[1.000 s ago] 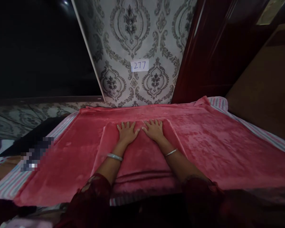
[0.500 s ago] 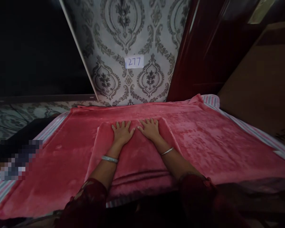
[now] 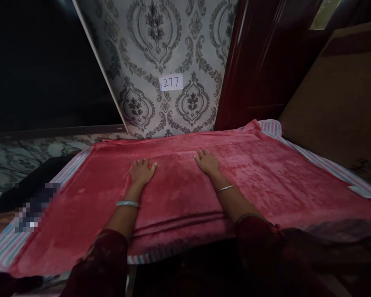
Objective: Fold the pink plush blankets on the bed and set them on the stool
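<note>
A folded pink blanket point(image 3: 176, 185) lies in the middle of a larger spread of pink plush fabric point(image 3: 83, 206). My left hand point(image 3: 141, 171) rests flat on the folded blanket's far left corner, fingers apart. Near the far right corner, my right hand point(image 3: 207, 162) lies with its palm down and fingers spread. Neither hand grips anything. Dark fold lines run across the blanket's near side, close to my forearms.
Striped cloth point(image 3: 69, 169) shows under the pink fabric along its edges. Behind stands a patterned wall with a paper label point(image 3: 171, 82) reading 277. A dark screen point(image 3: 49, 66) is at left, a dark red door point(image 3: 256, 62) at right, with a brown panel point(image 3: 336, 103) beside it.
My hands have moved apart over the folded blanket, the left one to the left and the right one slightly to the right. The view has shifted a little.
</note>
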`<state>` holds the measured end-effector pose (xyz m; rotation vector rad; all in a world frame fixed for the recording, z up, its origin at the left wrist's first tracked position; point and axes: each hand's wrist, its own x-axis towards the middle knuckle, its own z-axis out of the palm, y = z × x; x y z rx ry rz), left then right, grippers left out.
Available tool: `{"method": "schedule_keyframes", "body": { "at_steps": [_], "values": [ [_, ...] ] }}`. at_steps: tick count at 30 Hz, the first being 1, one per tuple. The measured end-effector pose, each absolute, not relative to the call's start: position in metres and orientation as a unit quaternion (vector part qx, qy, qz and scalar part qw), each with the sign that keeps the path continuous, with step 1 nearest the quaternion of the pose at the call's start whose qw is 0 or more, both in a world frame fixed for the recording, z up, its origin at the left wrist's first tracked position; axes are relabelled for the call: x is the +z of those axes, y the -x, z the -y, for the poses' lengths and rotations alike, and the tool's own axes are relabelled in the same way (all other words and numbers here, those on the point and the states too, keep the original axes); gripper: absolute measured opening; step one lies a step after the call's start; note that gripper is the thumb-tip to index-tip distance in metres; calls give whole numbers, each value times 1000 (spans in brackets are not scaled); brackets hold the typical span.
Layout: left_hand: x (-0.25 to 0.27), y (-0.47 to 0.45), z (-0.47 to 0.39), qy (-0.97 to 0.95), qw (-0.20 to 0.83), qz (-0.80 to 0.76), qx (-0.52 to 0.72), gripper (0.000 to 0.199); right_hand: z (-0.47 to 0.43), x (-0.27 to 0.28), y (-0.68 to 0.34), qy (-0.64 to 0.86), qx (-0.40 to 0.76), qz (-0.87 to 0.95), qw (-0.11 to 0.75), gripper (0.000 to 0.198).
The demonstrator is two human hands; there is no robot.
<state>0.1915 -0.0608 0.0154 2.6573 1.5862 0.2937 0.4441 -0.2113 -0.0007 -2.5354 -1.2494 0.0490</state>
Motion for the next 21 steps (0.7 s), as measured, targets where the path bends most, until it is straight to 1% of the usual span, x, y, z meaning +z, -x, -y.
{"method": "schedule_keyframes", "body": {
  "at_steps": [6,12,14,16,18,21],
  "values": [
    [9,-193,63,-854,41,-508,108,67,210,-8,-445,878,12,446,171,57],
    [29,-187,72,-862,54,-500,59,70,222,11,-441,879,54,451,145,59],
    [34,-179,91,-873,42,-484,50,73,239,14,-426,869,36,475,136,60],
    [34,-167,120,-900,31,-432,51,72,264,11,-406,839,3,526,137,61],
    [27,-152,154,-924,29,-378,55,70,292,1,-383,808,-20,571,143,61],
    [9,-134,193,-924,14,-377,63,69,322,-20,-357,797,-40,586,140,60]
  ]
}}
